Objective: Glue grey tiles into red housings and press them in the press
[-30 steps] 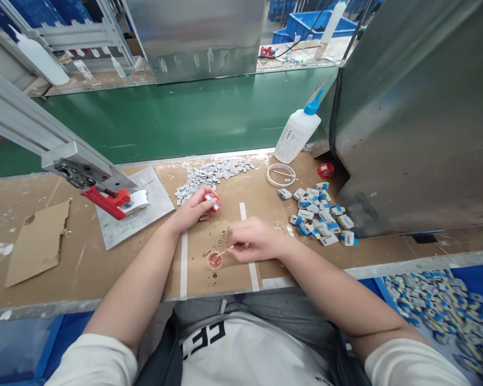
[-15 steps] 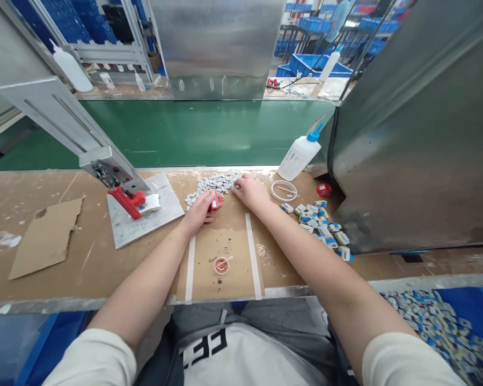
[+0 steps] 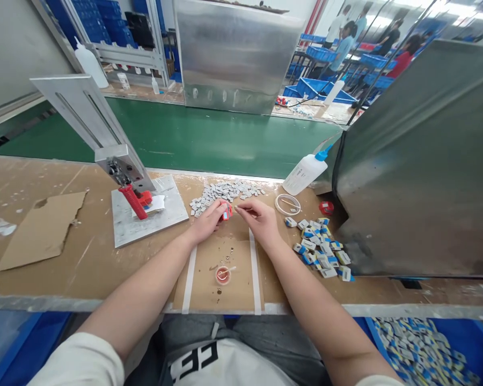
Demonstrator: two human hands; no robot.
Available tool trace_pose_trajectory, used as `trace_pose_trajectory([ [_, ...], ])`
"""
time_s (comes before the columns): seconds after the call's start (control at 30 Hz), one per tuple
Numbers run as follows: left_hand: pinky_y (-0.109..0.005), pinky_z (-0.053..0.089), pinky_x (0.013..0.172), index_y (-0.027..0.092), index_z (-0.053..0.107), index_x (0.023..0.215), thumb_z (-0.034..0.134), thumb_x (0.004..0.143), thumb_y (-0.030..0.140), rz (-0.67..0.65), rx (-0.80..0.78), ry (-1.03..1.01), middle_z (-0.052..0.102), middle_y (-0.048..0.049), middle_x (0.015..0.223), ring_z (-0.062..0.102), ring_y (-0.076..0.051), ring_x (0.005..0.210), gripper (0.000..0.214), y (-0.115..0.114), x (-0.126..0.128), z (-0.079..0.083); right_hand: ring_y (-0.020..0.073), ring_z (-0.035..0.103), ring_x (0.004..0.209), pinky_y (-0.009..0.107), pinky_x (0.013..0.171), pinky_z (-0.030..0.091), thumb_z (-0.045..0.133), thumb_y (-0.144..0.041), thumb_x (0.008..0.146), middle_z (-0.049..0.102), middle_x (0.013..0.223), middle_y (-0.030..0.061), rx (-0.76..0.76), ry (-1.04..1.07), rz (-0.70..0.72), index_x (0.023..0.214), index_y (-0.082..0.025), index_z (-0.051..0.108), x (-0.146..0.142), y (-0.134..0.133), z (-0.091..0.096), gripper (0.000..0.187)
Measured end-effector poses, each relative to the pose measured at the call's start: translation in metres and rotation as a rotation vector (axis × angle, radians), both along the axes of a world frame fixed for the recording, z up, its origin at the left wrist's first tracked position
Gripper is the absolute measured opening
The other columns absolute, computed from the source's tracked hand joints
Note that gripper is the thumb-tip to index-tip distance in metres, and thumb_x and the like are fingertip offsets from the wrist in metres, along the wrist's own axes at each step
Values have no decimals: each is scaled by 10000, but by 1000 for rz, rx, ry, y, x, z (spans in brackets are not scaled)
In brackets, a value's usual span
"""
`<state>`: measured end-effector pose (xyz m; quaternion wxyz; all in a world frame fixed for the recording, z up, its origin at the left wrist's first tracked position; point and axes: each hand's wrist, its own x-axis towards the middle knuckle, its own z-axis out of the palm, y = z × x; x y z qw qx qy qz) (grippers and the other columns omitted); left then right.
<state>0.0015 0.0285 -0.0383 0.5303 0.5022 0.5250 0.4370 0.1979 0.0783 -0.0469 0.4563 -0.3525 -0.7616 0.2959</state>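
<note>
gripping small red piece [image 3: 227, 212] with fingers of left hand [image 3: 206, 223], over desk [image 3: 94, 265], near grey tiles [image 3: 225, 193]. pinching something tiny [image 3: 236, 208], unclear, in right hand [image 3: 262, 221]. could lose it among tiles if pinched loosely; could spill small cup [image 3: 222, 275] if bumped.

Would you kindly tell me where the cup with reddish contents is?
In the head view, the cup is just left of centre, between two white tape strips near the worktable's edge.
</note>
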Motion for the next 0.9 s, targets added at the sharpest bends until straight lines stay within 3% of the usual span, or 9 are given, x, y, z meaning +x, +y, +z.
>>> trace_pose_trajectory([
  [0.1,-222,308,533,250,551,1115,538,986,675,-65,-62,-33,471,30,778,374,-110,598,445,-1,1,1,204,743,861,356,801,628,691,-347,1001,805,942,67,103,27,18,926,-245,802,-5,-5,-2,168],
  [0.2,-226,299,545,253,512,1157,527,988,694,-84,-60,-34,452,38,783,363,-111,609,471,-3,2,3,206,749,889,362,829,633,706,-332,996,807,965,72,98,69,6,920,-246,814,-8,-7,-3,158],
  [0.43,-250,350,593,249,502,1192,489,997,730,-106,-32,-8,476,29,823,408,-129,662,520,-5,1,3,208,748,918,353,806,629,794,-429,917,807,1001,65,-233,243,92,896,-265,850,-3,-5,-6,175],
  [0.7,-297,441,711,246,550,1286,453,1048,665,-142,71,173,577,-21,937,524,-187,832,492,-6,-2,-1,207,767,837,390,841,660,951,-505,697,826,910,47,-652,341,200,941,-227,831,4,6,-9,389],
  [0.8,-316,457,770,242,546,1300,441,1059,652,-160,92,210,610,-36,984,561,-207,905,487,-6,-2,-2,211,776,860,412,870,668,939,-499,711,834,947,54,-662,341,217,953,-223,833,5,5,-5,382],
  [0.9,-333,464,833,237,534,1300,428,1064,653,-169,105,242,626,-44,1026,580,-214,955,490,-4,-2,-5,220,780,882,420,892,662,919,-494,733,834,938,56,-601,384,125,932,-220,829,2,1,-3,350],
])
